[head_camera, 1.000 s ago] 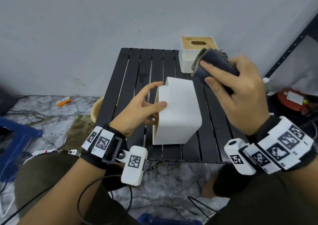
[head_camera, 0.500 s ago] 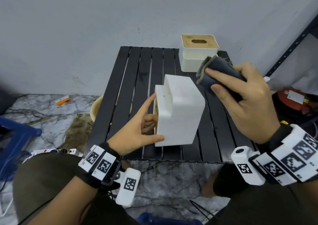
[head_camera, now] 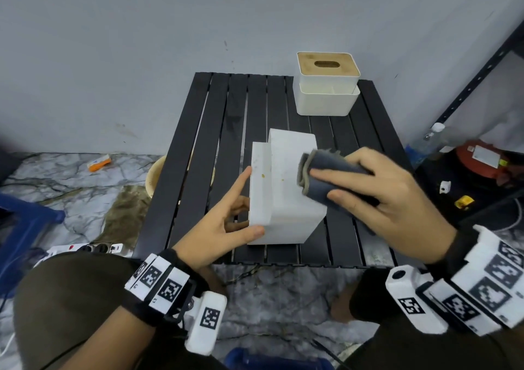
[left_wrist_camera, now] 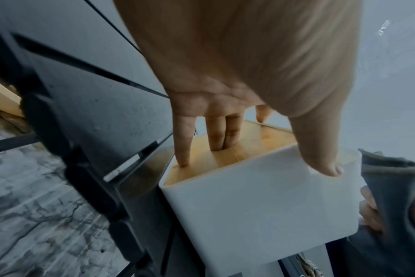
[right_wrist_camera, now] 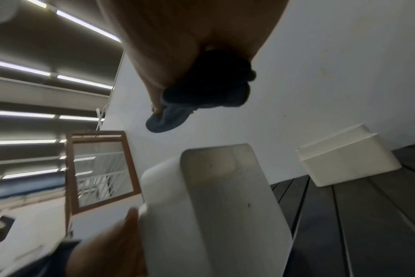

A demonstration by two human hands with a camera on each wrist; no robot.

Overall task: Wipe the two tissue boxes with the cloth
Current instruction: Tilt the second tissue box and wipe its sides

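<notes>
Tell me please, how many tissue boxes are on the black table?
2. One tissue box lies tipped on its side near the table's front, held by the left hand. The other tissue box stands upright at the far right corner.

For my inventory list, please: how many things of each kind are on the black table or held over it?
Tissue boxes: 2, near tissue box, far tissue box
Cloths: 1, cloth
Total: 3

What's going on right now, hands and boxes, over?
Left hand steadies the tipped tissue box. Right hand grips the cloth against its upturned side. Second tissue box stands untouched behind. Nothing in the way.
</notes>
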